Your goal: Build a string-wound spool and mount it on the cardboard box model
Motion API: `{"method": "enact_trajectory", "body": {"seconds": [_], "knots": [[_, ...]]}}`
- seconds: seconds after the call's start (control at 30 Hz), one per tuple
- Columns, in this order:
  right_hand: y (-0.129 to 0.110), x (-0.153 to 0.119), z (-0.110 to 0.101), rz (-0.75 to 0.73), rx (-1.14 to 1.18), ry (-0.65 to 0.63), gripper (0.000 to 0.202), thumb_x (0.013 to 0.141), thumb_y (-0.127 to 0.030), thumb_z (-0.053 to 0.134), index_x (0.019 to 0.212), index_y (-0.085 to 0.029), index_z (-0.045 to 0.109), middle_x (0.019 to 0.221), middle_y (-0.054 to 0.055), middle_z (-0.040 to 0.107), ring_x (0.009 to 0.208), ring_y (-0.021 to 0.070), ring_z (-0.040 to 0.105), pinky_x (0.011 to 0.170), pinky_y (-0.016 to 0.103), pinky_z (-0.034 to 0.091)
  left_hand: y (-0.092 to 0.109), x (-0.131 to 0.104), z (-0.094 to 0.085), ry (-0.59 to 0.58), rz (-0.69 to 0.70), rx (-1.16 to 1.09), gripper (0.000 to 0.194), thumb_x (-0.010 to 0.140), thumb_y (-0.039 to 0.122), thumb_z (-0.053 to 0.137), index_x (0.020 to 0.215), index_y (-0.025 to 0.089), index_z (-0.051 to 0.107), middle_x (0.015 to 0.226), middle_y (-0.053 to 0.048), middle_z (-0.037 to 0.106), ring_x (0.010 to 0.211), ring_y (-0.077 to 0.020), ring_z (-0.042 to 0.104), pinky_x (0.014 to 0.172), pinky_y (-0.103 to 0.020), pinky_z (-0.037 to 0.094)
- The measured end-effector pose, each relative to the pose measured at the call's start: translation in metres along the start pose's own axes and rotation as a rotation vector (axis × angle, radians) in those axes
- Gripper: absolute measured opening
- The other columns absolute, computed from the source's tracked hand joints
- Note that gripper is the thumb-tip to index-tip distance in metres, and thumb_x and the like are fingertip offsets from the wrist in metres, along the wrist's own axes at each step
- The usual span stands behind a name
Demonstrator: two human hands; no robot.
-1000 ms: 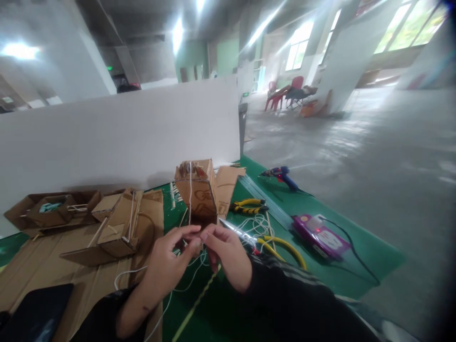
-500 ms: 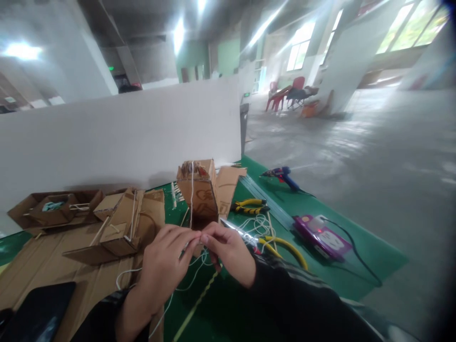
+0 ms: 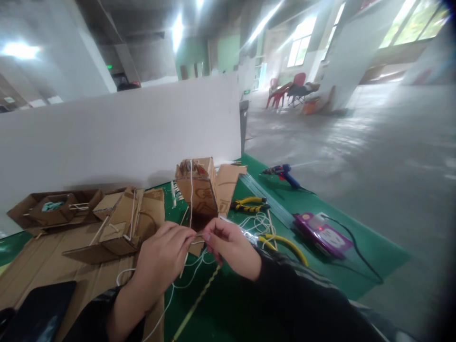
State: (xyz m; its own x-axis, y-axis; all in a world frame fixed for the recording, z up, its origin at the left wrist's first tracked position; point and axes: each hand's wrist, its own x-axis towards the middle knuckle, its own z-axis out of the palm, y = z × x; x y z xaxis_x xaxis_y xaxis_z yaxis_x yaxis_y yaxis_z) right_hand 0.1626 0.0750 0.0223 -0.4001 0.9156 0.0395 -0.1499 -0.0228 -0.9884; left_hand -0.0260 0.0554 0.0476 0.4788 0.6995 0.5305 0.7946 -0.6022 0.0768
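My left hand [image 3: 164, 254] is closed, thumb and fingertips pinching a thin white string [image 3: 191, 194]. Facing it, my right hand [image 3: 231, 248] pinches the string too, a short gap between the fingertips. The string runs down the front of a standing cardboard box [image 3: 199, 197] just beyond my hands. Loose loops hang below my fingers over the green table. Below my right hand lies a pale twisted strip [image 3: 195, 305]; whether my fingers touch it, I cannot tell. Yellow-handled pliers [image 3: 290, 247] lie partly hidden behind my right hand.
Black-and-yellow pliers [image 3: 251, 205], a blue glue gun [image 3: 283, 175] and a purple power strip [image 3: 320, 236] with a cord lie to the right. On the left are cardboard constructions [image 3: 121, 228] and a black phone-like slab [image 3: 41, 311]. A white panel [image 3: 124, 133] stands behind the table.
My hands have moved slightly apart, opening a small gap between the fingertips where the string shows. The view has shifted a little.
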Motion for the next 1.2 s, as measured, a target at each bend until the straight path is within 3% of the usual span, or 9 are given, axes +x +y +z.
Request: {"method": "enact_trajectory", "body": {"seconds": [0.13,0.3,0.43,0.63,0.8,0.87,0.97,1.1,1.2], "knots": [[0.004,-0.004,0.008,-0.136,-0.15,0.0,0.016,0.088,-0.03,0.055,0.077,-0.018,0.057,0.06,-0.004,0.054,0.05,0.0083,0.046,0.047,0.021,0.037,0.006,-0.003,0.009,-0.019,0.085,0.144,0.014,0.092,0.011,0.055,0.087,0.017,0.066,0.085,-0.004,0.073,0.081,-0.0229,0.062,0.069,-0.034,0.048],[0.007,-0.006,0.011,-0.297,-0.43,-0.017,0.012,0.085,-0.017,0.053,0.077,-0.019,0.062,0.067,-0.001,0.059,0.06,0.0122,0.05,0.059,0.026,0.04,0.007,-0.007,0.019,-0.109,-0.123,-0.065,0.019,0.076,0.001,0.058,0.077,0.019,0.065,0.078,-0.004,0.071,0.082,-0.0241,0.062,0.066,-0.033,0.049],[0.002,-0.006,0.003,-0.479,-0.565,-0.048,0.01,0.083,-0.015,0.056,0.078,-0.019,0.064,0.074,0.001,0.058,0.068,0.0146,0.055,0.064,0.027,0.043,0.009,-0.004,0.017,-0.143,-0.209,-0.163,0.021,0.07,0.0,0.06,0.072,0.021,0.065,0.074,0.0,0.067,0.075,-0.0185,0.063,0.064,-0.028,0.051],[-0.009,-0.011,-0.005,-0.55,-0.562,-0.11,0.011,0.092,-0.017,0.049,0.092,-0.019,0.06,0.083,0.003,0.055,0.073,0.0152,0.054,0.067,0.028,0.044,0.009,0.001,0.011,-0.235,-0.334,-0.771,0.011,0.083,0.017,0.064,0.075,0.022,0.07,0.093,-0.003,0.062,0.089,-0.0169,0.063,0.08,-0.028,0.054],[-0.008,-0.014,-0.006,-0.614,-0.505,-0.017,0.025,0.091,-0.012,0.049,0.114,-0.021,0.049,0.106,0.008,0.057,0.083,0.0163,0.057,0.074,0.031,0.05,0.012,-0.001,0.014,-0.231,-0.52,-1.16,0.015,0.084,0.029,0.068,0.074,0.019,0.07,0.1,-0.006,0.06,0.095,-0.0197,0.064,0.089,-0.035,0.054],[-0.007,-0.014,-0.007,-0.686,-0.502,0.058,0.026,0.087,-0.007,0.05,0.109,-0.021,0.051,0.116,0.01,0.052,0.09,0.0177,0.058,0.076,0.032,0.05,0.014,-0.002,0.016,-0.207,-0.593,-1.256,0.019,0.084,0.034,0.069,0.074,0.018,0.069,0.102,-0.007,0.061,0.094,-0.0205,0.064,0.087,-0.036,0.055],[-0.008,-0.015,-0.008,-0.794,-0.545,0.093,0.027,0.079,-0.003,0.055,0.098,-0.022,0.054,0.111,0.009,0.052,0.1,0.0209,0.057,0.084,0.035,0.05,0.018,-0.004,0.017,-0.133,-0.685,-1.321,0.021,0.084,0.037,0.067,0.077,0.018,0.068,0.114,-0.01,0.061,0.098,-0.0227,0.065,0.085,-0.036,0.056],[-0.009,-0.013,-0.007,-0.873,-0.581,0.006,0.04,0.079,-0.004,0.058,0.114,-0.022,0.058,0.109,0.009,0.056,0.103,0.0207,0.059,0.087,0.035,0.053,0.02,-0.004,0.018,-0.095,-0.755,-1.466,0.016,0.081,0.035,0.071,0.082,0.018,0.07,0.122,-0.01,0.06,0.103,-0.0239,0.064,0.082,-0.032,0.056],[-0.008,-0.01,-0.005,-0.926,-0.608,0.03,0.036,0.083,-0.004,0.058,0.114,-0.021,0.062,0.107,0.009,0.06,0.098,0.0176,0.063,0.082,0.031,0.055,0.02,-0.003,0.02,-0.109,-0.742,-1.575,0.012,0.079,0.031,0.076,0.081,0.019,0.074,0.12,-0.006,0.062,0.109,-0.022,0.06,0.088,-0.027,0.051]]}}
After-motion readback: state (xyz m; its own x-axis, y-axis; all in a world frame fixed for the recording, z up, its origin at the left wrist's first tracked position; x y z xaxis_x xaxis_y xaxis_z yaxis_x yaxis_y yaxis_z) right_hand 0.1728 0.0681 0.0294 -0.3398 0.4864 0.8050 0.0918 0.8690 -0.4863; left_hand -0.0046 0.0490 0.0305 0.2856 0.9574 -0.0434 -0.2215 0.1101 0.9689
